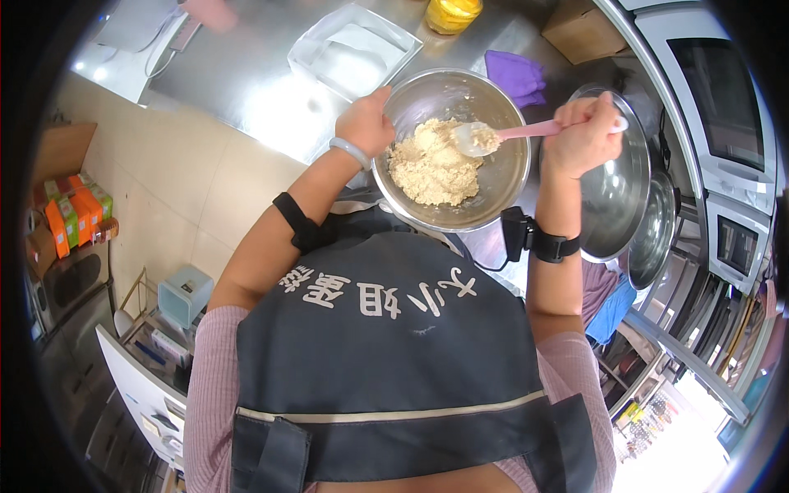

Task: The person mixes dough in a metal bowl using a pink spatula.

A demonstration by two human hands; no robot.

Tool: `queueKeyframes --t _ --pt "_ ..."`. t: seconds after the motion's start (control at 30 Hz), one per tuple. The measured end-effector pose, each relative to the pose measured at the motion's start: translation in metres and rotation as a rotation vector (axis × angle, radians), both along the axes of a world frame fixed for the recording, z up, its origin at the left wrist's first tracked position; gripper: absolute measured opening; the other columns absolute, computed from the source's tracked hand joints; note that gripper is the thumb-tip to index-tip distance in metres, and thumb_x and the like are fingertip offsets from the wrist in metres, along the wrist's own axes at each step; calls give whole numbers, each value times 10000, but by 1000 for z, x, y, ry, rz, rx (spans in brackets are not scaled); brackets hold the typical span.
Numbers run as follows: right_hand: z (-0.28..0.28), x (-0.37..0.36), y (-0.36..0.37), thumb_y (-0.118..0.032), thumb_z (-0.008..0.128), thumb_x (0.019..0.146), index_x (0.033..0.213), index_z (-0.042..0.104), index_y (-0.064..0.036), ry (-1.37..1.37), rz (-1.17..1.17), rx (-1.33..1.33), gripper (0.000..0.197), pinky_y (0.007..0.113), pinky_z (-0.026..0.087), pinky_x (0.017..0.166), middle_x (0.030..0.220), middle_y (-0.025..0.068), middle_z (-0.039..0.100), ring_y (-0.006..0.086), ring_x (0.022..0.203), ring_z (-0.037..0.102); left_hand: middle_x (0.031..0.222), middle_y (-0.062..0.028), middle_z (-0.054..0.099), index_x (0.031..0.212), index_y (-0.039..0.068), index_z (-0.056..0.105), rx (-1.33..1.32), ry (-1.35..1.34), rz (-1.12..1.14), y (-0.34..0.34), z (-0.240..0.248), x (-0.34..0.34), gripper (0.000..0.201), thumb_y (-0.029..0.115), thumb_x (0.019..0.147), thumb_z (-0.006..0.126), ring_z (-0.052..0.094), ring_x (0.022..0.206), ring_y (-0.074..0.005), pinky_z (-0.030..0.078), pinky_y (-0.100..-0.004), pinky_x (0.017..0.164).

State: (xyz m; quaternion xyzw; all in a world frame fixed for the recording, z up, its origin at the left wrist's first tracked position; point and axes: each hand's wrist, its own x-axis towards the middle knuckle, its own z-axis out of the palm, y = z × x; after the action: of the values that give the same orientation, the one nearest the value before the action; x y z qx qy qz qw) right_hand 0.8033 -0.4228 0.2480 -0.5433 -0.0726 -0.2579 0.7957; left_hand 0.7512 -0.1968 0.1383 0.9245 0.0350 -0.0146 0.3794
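A steel mixing bowl (514,177) stands on the metal counter in front of me. Pale yellow, crumbly dough (436,168) lies mostly in its left half. My left hand (366,123) is closed on the bowl's left rim, with the thumb hidden from clear sight. In my right hand (583,135) is the handle of a spatula (526,130), pink with a pale, translucent blade. The fingers wrap around the handle's end. The blade reaches into the bowl and rests at the dough's upper right side, with crumbs stuck on it.
Behind the bowl are a white rectangular container (355,51), a yellow jar (453,15) and a purple cloth (514,76). A large steel basin (612,197) sits close on the right. Farther off are a cardboard box (582,31) and white ovens (715,99).
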Motion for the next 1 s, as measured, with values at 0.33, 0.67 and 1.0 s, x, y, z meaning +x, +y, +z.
queueKeyframes --t 0.33,0.67,1.0 --pt "-72 22 3 -30 601 788 599 525 -14 -155 -326 -643 205 231 347 399 473 29 492 72 416 427 801 -234 592 1126 36 516 5 -93 -3 -2 -7 -3 445 53 682 508 581 768 -374 459 -425 690" --pt "-1 -13 3 -107 486 873 534 432 -36 57 -230 -324 351 240 333 362 480 56 496 107 380 434 770 -159 618 1139 46 518 67 -133 38 1 -13 1 463 50 675 518 601 734 -314 472 -401 668" --pt "-6 -1 -17 -234 511 876 538 392 -86 199 -139 -5 387 260 303 369 444 21 386 111 377 356 783 -217 603 1152 32 513 10 -48 -5 -1 -2 -2 470 60 683 506 588 747 -361 473 -409 681"
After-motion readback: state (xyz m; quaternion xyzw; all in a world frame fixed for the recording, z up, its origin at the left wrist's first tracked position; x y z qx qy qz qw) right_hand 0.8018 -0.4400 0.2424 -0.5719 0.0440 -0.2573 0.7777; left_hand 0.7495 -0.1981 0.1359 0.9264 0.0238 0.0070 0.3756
